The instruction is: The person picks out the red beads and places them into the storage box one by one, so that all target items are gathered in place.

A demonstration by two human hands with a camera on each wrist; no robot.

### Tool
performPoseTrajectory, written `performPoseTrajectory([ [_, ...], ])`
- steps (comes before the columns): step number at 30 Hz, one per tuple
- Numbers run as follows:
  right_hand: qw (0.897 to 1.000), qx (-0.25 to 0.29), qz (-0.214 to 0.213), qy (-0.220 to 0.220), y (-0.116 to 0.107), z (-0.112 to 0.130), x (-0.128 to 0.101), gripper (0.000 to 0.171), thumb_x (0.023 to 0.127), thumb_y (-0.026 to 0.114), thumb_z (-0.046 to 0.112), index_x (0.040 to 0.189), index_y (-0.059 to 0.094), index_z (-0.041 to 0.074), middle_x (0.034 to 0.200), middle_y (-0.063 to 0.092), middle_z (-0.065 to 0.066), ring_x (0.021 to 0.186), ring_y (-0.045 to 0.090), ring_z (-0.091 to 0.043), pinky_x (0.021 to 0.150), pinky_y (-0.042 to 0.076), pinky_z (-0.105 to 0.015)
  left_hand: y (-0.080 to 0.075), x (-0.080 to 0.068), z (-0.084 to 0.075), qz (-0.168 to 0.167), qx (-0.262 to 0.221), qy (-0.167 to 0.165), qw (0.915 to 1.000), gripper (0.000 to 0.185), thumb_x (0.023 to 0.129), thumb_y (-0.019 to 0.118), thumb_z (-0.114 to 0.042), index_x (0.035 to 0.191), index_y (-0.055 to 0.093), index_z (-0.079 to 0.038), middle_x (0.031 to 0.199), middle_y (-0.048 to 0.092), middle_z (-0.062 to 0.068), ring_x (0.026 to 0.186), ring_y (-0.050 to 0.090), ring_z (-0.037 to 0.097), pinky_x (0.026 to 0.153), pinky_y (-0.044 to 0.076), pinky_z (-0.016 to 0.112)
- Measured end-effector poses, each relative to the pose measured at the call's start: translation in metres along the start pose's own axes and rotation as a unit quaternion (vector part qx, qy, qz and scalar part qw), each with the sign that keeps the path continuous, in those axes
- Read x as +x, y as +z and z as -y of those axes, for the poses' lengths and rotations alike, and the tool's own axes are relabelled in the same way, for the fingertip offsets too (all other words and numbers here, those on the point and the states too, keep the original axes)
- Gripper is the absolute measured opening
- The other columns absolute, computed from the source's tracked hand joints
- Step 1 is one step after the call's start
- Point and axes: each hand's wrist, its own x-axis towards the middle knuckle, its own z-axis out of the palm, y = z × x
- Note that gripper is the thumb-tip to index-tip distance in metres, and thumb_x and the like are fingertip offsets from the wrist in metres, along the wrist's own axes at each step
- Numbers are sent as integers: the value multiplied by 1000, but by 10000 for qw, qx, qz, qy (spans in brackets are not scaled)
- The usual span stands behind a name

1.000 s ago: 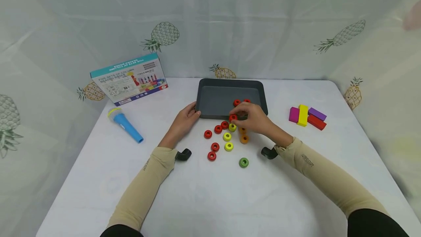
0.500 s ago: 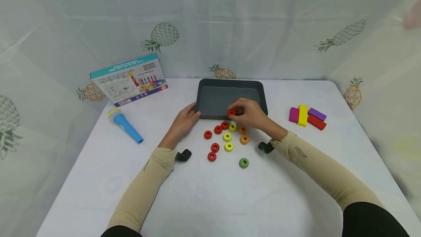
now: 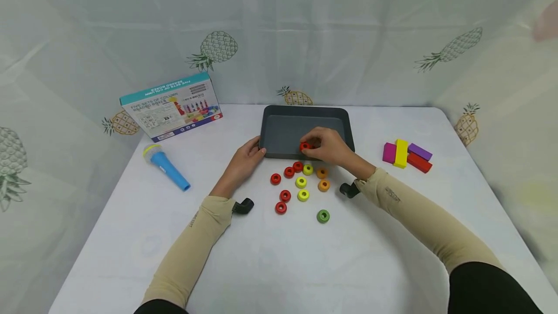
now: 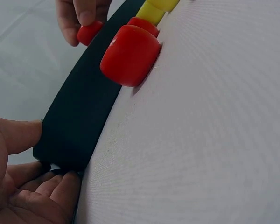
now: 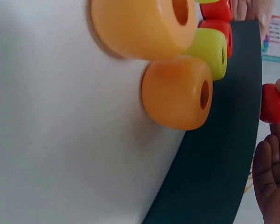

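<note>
A dark grey tray (image 3: 279, 130) stands at the middle back of the white table. My left hand (image 3: 260, 147) grips its front left corner, thumb (image 4: 16, 135) against the wall (image 4: 79, 116) and fingers curled below. My right hand (image 3: 314, 142) pinches a red bead (image 3: 304, 147) just over the tray's front wall; the same red bead (image 4: 89, 32) (image 5: 272, 103) shows in both wrist views. In front of the tray lie several loose beads: red (image 3: 289, 172), yellow (image 3: 301, 181), orange (image 3: 324, 185) and one green (image 3: 323, 215). My right hand hides part of the tray floor.
A toy box (image 3: 171, 105) leans at the back left, with a blue toy microphone (image 3: 165, 164) in front of it. Coloured blocks (image 3: 407, 154) lie at the right. Pineapple-print sheets hang round the table's back and sides.
My right hand has lifted a red bead from the table by the tray's front edge and carried it up over the front wall. The left hand has stayed on the tray corner.
</note>
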Motion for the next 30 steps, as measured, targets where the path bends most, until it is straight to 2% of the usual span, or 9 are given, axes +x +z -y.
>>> performPoseTrajectory([
  [8, 9998, -57, 70, 180, 5, -5, 9, 26, 87, 79, 10, 113, 76, 6, 108, 68, -12, 91, 62, -24, 80, 56, -34, 0, 0, 1, 10, 52, -27, 10000, 60, 103, 57, -38, 159, 35, -28, 162, 40, 4, 148, 41, 21, 122, 35, 41],
  [22, 9969, -387, 388, 573, 12, -14, 22, 28, 89, 76, 10, 117, 76, 7, 113, 69, -12, 91, 60, -23, 76, 51, -31, 2, 3, 2, 52, -46, 15, 10000, 60, 104, 57, -37, 158, 35, -28, 163, 38, 2, 149, 40, 19, 122, 36, 39],
  [30, 9969, -420, 497, 434, 12, -13, 24, 25, 89, 75, 8, 114, 77, 6, 113, 70, -13, 90, 62, -23, 75, 53, -33, 0, 2, 1, 17, -69, 39, 10000, 59, 104, 57, -35, 159, 36, -26, 161, 41, 4, 148, 41, 20, 122, 35, 40],
])
